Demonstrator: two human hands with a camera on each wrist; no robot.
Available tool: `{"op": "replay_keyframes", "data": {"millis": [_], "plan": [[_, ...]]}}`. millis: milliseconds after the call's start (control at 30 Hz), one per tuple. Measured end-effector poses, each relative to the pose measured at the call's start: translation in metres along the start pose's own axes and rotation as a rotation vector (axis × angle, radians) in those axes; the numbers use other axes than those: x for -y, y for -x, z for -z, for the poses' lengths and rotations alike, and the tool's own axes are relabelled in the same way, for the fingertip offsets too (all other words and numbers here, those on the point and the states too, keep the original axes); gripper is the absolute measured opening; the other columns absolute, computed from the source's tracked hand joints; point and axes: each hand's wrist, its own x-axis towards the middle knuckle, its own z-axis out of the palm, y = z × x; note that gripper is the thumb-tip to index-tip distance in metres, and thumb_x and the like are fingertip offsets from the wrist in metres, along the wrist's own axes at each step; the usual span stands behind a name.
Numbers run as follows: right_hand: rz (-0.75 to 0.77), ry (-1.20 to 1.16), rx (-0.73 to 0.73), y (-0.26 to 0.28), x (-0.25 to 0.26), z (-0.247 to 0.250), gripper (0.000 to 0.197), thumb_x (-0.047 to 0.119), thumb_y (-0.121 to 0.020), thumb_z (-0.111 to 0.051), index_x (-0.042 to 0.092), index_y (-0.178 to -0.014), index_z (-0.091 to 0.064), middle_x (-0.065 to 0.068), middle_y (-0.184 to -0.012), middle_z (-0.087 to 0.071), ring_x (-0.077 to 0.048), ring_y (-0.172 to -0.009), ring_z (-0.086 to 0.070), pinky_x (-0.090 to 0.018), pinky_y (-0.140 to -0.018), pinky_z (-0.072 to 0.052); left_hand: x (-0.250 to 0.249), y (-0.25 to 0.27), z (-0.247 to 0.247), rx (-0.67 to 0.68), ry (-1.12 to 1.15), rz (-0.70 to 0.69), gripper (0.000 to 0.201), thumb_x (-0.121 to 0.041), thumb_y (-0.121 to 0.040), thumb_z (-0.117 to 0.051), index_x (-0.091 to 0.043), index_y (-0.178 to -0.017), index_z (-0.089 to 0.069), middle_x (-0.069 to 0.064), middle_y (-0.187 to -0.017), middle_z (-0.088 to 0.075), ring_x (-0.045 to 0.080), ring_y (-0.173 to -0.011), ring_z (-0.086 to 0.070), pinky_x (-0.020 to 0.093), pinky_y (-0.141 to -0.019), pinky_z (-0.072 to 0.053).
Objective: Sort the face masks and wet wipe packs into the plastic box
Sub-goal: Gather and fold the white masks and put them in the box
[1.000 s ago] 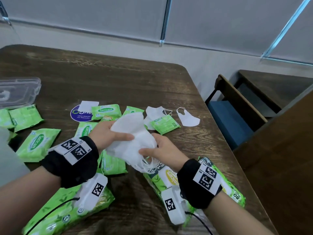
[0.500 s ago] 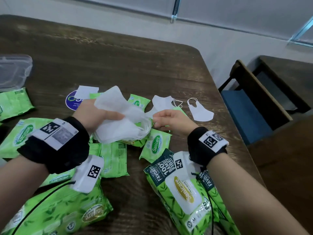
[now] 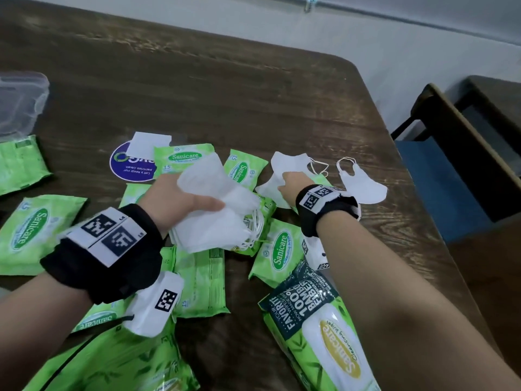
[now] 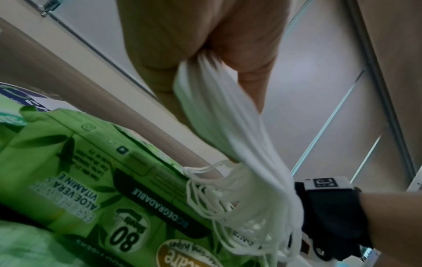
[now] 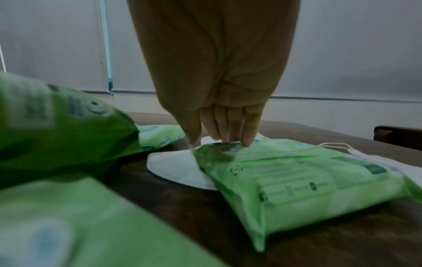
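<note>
The left hand [image 3: 180, 198] grips a stack of white masks [image 3: 217, 218] above the middle of the surface [image 3: 225, 88], thumb over the top and ear loops dangling from the end. The masks look light, soft and floppy, so a pinch across the folded body should hold better than the loops. The right hand [image 3: 293, 183] reaches to a loose mask [image 3: 284, 165] toward the right edge, fingertips [image 5: 228, 133] down at the edge of a green wipe pack [image 5: 308, 182] lying over it; whether they pinch anything I cannot tell. The plastic box [image 3: 19, 103] sits at the left edge.

Plastic box [image 3: 19, 103] cut by left edge
</note>
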Motion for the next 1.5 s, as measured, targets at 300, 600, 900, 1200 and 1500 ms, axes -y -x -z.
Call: {"op": "replay_keyframes", "data": {"millis": [300,600,900,1200,1500], "plan": [[-0.070,0.062,-0.023,0.001,-0.012,-0.004,0.047,0.040,-0.088,-0.061,0.001,-0.112,-0.055,-0.010,-0.099,-0.059,-0.028,-0.098,-0.056,-0.032,-0.079,-0.043,0.002,-0.003,0.001,0.008,-0.012,0.002,0.050,-0.020,-0.041,-0.085,-0.014,-0.089,-0.069,0.005,-0.089,-0.073,0.027,-0.084,-0.070,0.046,-0.084,-0.055],[-0.174,-0.062,-0.102,0.026,-0.014,-0.007,0.020,0.025,-0.089,-0.056,0.009,-0.099,-0.063,-0.012,-0.098,-0.060,-0.031,-0.097,-0.060,-0.030,-0.073,-0.043,0.001,0.012,-0.004,0.050,-0.045,-0.048,0.074,-0.041,-0.023,-0.080,-0.008,-0.089,-0.071,0.009,-0.090,-0.073,0.030,-0.087,-0.069,0.054,-0.086,-0.052],[-0.043,-0.837,-0.444,0.081,-0.017,0.033,0.011,0.014,-0.080,-0.064,0.004,-0.078,-0.061,-0.002,-0.071,-0.058,-0.015,-0.068,-0.053,-0.023,-0.060,-0.041,-0.029,0.042,0.002,0.141,-0.084,-0.130,0.082,-0.060,-0.010,-0.084,-0.012,-0.076,-0.074,0.003,-0.079,-0.075,0.022,-0.076,-0.071,0.040,-0.074,-0.055],[0.085,-1.275,-0.453,0.186,0.032,0.041,0.036,0.026,-0.066,-0.064,-0.006,-0.080,-0.054,-0.009,-0.071,-0.057,-0.018,-0.066,-0.050,-0.035,-0.061,-0.042,-0.062,0.105,-0.020,0.352,0.001,-0.181,0.070,-0.037,-0.036,-0.085,-0.010,-0.099,-0.072,0.010,-0.100,-0.073,0.028,-0.096,-0.069,0.048,-0.093,-0.051],[0.175,-1.544,-0.250,0.270,0.050,0.048,0.035,0.028,-0.097,-0.049,0.001,-0.082,-0.066,-0.013,-0.076,-0.063,-0.018,-0.067,-0.057,-0.026,-0.060,-0.048,-0.054,0.153,-0.020,0.298,0.048,-0.229,0.069,-0.035,-0.034,-0.084,-0.001,-0.093,-0.072,0.014,-0.094,-0.073,0.026,-0.086,-0.069,0.040,-0.082,-0.054]]}}
